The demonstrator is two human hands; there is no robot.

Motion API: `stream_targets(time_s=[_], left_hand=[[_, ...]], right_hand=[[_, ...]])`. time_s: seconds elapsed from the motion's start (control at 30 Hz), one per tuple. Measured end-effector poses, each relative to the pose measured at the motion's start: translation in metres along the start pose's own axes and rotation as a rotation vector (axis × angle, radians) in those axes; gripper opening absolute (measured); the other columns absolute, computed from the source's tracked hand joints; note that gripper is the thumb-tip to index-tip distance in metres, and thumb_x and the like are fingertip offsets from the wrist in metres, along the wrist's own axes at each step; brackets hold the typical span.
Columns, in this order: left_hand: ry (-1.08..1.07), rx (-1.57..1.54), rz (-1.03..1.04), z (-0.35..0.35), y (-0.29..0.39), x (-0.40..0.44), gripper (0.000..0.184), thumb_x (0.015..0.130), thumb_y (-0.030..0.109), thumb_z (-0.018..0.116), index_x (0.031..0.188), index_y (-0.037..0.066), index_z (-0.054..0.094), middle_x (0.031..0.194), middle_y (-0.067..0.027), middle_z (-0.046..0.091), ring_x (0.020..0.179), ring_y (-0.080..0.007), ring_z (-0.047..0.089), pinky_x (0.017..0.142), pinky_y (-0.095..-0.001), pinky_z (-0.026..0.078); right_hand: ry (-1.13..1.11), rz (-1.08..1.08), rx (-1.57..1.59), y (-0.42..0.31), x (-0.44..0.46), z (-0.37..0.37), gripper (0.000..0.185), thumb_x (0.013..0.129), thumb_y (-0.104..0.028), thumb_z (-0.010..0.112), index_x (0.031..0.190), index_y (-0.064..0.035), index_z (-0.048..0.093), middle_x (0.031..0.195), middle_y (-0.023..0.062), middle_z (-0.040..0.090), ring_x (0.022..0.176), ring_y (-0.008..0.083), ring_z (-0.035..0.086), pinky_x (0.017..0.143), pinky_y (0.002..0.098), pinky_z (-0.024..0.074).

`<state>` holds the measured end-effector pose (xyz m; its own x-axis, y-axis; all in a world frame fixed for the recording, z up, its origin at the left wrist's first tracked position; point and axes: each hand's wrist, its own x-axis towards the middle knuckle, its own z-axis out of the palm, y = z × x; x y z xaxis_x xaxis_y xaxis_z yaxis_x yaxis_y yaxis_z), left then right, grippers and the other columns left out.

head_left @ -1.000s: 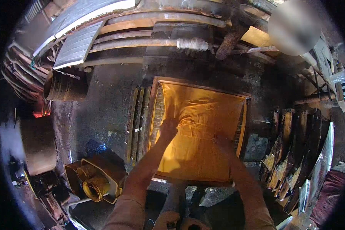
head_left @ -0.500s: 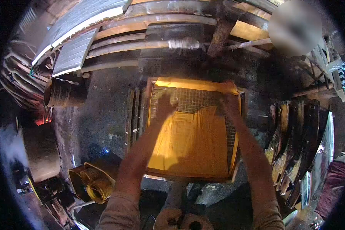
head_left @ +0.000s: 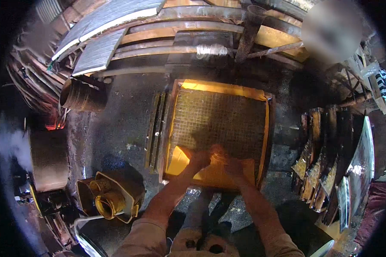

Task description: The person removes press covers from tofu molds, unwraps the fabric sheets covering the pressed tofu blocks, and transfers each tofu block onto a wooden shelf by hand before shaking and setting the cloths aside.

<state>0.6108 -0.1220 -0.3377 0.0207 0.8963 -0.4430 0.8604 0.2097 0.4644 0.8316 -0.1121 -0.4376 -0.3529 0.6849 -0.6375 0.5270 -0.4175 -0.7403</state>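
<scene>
In front of me lies a wooden frame (head_left: 271, 128) with a square mesh (head_left: 201, 112) across it. A yellow-orange cloth sheet (head_left: 176, 166) is gathered over the near part of the frame, and more yellow cloth lines the far rim. My left hand (head_left: 199, 160) is closed on the sheet near the middle of its gathered edge. Beside it, slightly to the right, my right hand (head_left: 233, 166) also grips the cloth. Both hands are dim and a little blurred, so single fingers are hard to make out.
To the left stand a yellow-stained container (head_left: 135, 190) with round pots (head_left: 110, 204), a rusty drum (head_left: 79, 96) and a smoking metal barrel (head_left: 49, 160) near glowing embers. Frames (head_left: 317, 162) lean in a row on the right. A blurred person (head_left: 332, 32) is at upper right.
Both hands have come back toward my body from the far part of the frame. The sheet's far edge has come with them, baring most of the mesh.
</scene>
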Motion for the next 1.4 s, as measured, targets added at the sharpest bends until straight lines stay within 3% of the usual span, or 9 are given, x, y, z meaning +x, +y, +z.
stream_targets(time_s=[0.07,0.13,0.2,0.3,0.37,0.43,0.57,0.77,1.4], left_hand=[[-0.192,-0.092,-0.132,0.005,0.009,-0.043,0.022,0.077,0.016,0.058,0.097,0.008,0.061,0.093,-0.0172,0.06,0.087,-0.0283,0.059,0.075,-0.0392,0.048],[0.375,0.048,0.682,0.058,-0.02,-0.109,0.018,0.076,0.014,0.058,0.092,0.006,0.06,0.096,-0.0152,0.06,0.085,-0.0258,0.059,0.069,-0.0376,0.05],[0.06,-0.462,0.243,0.074,-0.007,-0.18,0.02,0.075,0.025,0.061,0.085,0.008,0.062,0.088,-0.0099,0.061,0.084,-0.0312,0.058,0.072,-0.0414,0.047],[0.114,-0.197,0.364,0.108,0.008,-0.296,0.027,0.077,0.027,0.06,0.096,0.009,0.061,0.094,-0.0118,0.061,0.093,-0.0301,0.056,0.079,-0.0402,0.045],[0.057,-0.22,0.175,0.123,0.019,-0.334,0.027,0.078,0.025,0.059,0.099,0.009,0.061,0.095,-0.0122,0.061,0.096,-0.03,0.055,0.081,-0.0399,0.044],[-0.357,0.016,0.22,0.132,0.019,-0.351,0.026,0.081,0.025,0.057,0.1,0.007,0.06,0.095,-0.012,0.061,0.098,-0.0284,0.054,0.083,-0.0401,0.042],[-0.436,-0.538,-0.24,0.087,0.031,-0.315,0.034,0.077,0.028,0.062,0.103,0.006,0.059,0.095,-0.0124,0.062,0.091,-0.0276,0.059,0.08,-0.0376,0.047],[0.61,-0.315,-0.163,0.103,-0.079,-0.17,0.049,0.075,0.024,0.066,0.115,-0.001,0.05,0.099,-0.0177,0.06,0.094,-0.029,0.057,0.079,-0.0397,0.046],[0.661,0.015,-0.502,0.076,-0.11,-0.061,0.069,0.078,0.037,0.06,0.129,0.003,0.029,0.125,-0.0231,0.039,0.114,-0.0351,0.041,0.093,-0.0473,0.037]], right_hand=[[-0.189,-0.294,0.713,-0.001,-0.055,-0.006,0.047,0.083,-0.034,0.055,0.119,-0.0037,0.05,0.102,0.0125,0.058,0.088,0.0219,0.059,0.074,0.0355,0.049],[-0.075,-0.416,0.096,0.001,-0.117,-0.008,0.045,0.083,-0.035,0.056,0.116,-0.0037,0.052,0.103,0.0122,0.058,0.091,0.022,0.058,0.075,0.036,0.0481],[0.039,-0.509,-0.522,0.027,-0.176,0.0,0.044,0.083,-0.035,0.056,0.113,-0.0037,0.055,0.104,0.0119,0.058,0.094,0.0221,0.057,0.077,0.0365,0.0473],[-0.329,0.1,0.413,0.091,-0.271,0.023,0.042,0.083,-0.032,0.056,0.116,-0.0073,0.051,0.121,0.0138,0.045,0.101,0.0309,0.051,0.086,0.0422,0.0427],[-0.155,-0.543,-0.724,0.11,-0.328,0.029,0.04,0.085,-0.027,0.054,0.118,-0.0046,0.05,0.12,0.0148,0.047,0.105,0.0299,0.05,0.086,0.0424,0.0433],[-0.131,-0.339,-0.684,0.118,-0.341,0.033,0.038,0.081,-0.03,0.059,0.111,-0.0062,0.055,0.111,0.014,0.053,0.101,0.0313,0.052,0.083,0.0414,0.0445],[0.053,-0.086,-0.039,0.125,-0.291,0.011,0.038,0.076,-0.031,0.064,0.104,-0.006,0.059,0.1,0.0149,0.06,0.094,0.0324,0.056,0.08,0.0401,0.0458],[0.389,-0.226,-0.113,0.075,-0.152,-0.081,0.033,0.086,-0.017,0.055,0.115,-0.0011,0.052,0.107,0.0118,0.055,0.092,0.0242,0.055,0.082,0.0332,0.0441],[0.469,0.531,-0.465,-0.078,-0.09,-0.081,0.052,0.085,-0.037,0.053,0.115,0.0044,0.047,0.108,0.0178,0.052,0.09,0.028,0.054,0.077,0.0401,0.0447]])
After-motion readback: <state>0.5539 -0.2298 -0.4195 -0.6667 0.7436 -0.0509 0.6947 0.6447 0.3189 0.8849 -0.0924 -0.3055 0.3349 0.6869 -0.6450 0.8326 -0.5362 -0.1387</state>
